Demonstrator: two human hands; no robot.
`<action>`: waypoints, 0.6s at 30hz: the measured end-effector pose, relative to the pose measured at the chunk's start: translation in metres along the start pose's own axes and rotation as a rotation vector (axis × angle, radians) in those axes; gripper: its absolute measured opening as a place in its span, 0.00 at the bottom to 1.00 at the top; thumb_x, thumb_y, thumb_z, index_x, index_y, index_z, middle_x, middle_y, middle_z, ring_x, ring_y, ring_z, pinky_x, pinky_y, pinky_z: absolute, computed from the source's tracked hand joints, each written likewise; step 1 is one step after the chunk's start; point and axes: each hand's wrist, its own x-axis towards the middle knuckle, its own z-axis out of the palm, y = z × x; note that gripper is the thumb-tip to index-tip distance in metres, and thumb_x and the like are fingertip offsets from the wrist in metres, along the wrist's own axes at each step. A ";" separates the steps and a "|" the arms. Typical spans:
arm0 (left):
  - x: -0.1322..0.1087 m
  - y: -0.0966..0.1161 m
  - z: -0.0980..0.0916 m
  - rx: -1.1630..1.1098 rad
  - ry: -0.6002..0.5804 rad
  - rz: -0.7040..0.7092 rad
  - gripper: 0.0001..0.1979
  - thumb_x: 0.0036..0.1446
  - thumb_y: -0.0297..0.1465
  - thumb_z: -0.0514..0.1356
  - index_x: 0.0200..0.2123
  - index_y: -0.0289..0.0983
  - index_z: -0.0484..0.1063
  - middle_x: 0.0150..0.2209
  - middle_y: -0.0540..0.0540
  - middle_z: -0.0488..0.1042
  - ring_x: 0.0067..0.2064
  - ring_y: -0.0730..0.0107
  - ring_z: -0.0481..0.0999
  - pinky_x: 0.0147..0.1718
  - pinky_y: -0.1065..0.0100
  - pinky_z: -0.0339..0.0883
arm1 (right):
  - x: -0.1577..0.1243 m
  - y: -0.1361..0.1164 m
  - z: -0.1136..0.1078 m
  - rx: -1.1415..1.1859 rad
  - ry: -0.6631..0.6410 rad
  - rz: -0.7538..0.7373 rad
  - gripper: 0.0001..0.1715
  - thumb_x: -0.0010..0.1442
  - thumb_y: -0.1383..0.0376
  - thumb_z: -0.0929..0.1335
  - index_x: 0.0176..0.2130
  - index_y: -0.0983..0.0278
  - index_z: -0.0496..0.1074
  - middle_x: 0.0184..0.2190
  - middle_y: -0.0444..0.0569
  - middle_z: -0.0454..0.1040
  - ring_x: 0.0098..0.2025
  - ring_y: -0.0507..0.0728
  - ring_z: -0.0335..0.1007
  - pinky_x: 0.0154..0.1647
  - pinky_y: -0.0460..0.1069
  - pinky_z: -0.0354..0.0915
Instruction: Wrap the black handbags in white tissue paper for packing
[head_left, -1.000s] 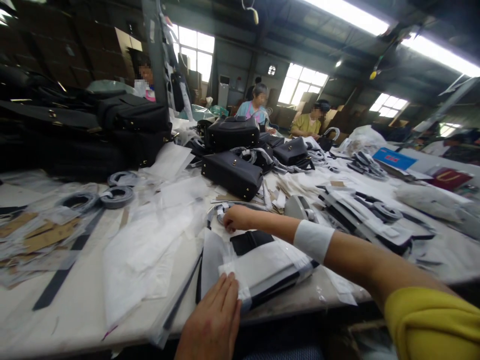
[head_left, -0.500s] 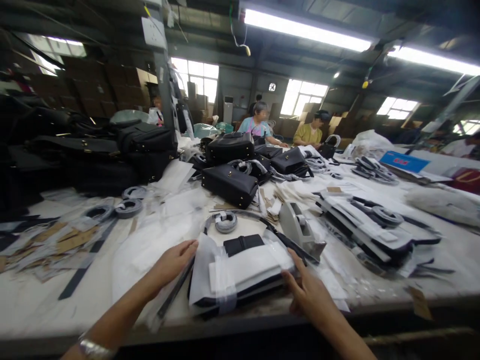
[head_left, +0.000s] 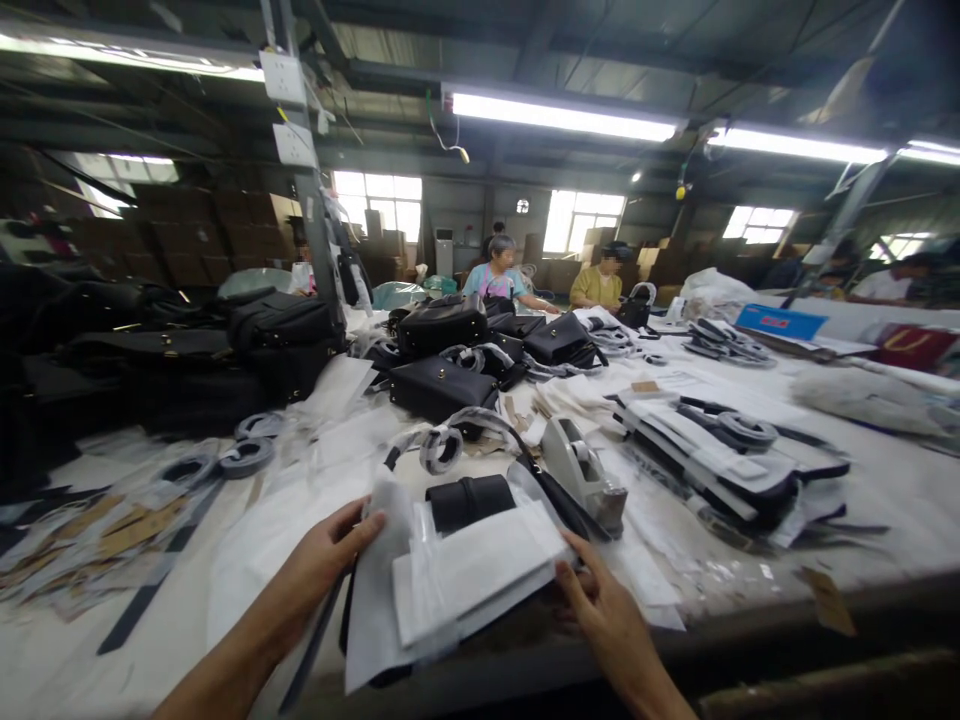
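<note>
A black handbag wrapped in white paper [head_left: 465,570] is tilted up off the near edge of the white table [head_left: 150,640]. My left hand [head_left: 319,565] grips its left side, thumb over the paper. My right hand [head_left: 604,610] grips its right side, fingers curled round the edge. The bag's black flap [head_left: 469,498] shows at the top of the wrapping. A rolled, paper-wrapped strap [head_left: 442,448] hangs just behind the bag. A grey tape dispenser [head_left: 581,475] stands to the right of the bag.
Black handbags [head_left: 439,385] are piled mid-table and more black bags [head_left: 277,335] at the left. Flat wrapped pieces [head_left: 720,465] lie on the right, cardboard scraps [head_left: 112,525] and grey strap rolls [head_left: 244,455] on the left. Two seated people [head_left: 499,280] work at the far end.
A second ago my right hand reached across behind the bag and my left lay on it. Both hands now grip its sides and the bag has tilted up off the table.
</note>
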 end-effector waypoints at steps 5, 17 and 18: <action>-0.025 0.005 -0.002 0.003 0.220 0.176 0.32 0.49 0.45 0.68 0.56 0.42 0.70 0.56 0.43 0.75 0.56 0.50 0.74 0.52 0.55 0.72 | 0.029 -0.009 0.021 0.355 -0.040 -0.114 0.49 0.62 0.43 0.65 0.69 0.64 0.48 0.34 0.48 0.79 0.41 0.62 0.79 0.47 0.59 0.74; -0.046 -0.053 0.049 0.336 0.367 0.694 0.25 0.54 0.41 0.65 0.54 0.43 0.67 0.59 0.41 0.68 0.57 0.51 0.72 0.50 0.52 0.74 | 0.066 -0.018 0.052 -0.038 -0.015 -0.335 0.33 0.57 0.65 0.66 0.62 0.58 0.66 0.65 0.53 0.62 0.65 0.62 0.60 0.55 0.56 0.70; -0.047 -0.052 0.050 0.325 0.350 0.675 0.26 0.54 0.41 0.65 0.55 0.43 0.67 0.60 0.41 0.67 0.59 0.50 0.70 0.52 0.51 0.72 | 0.062 -0.020 0.052 -0.015 -0.021 -0.348 0.33 0.57 0.65 0.65 0.62 0.57 0.66 0.65 0.52 0.62 0.63 0.62 0.63 0.53 0.55 0.71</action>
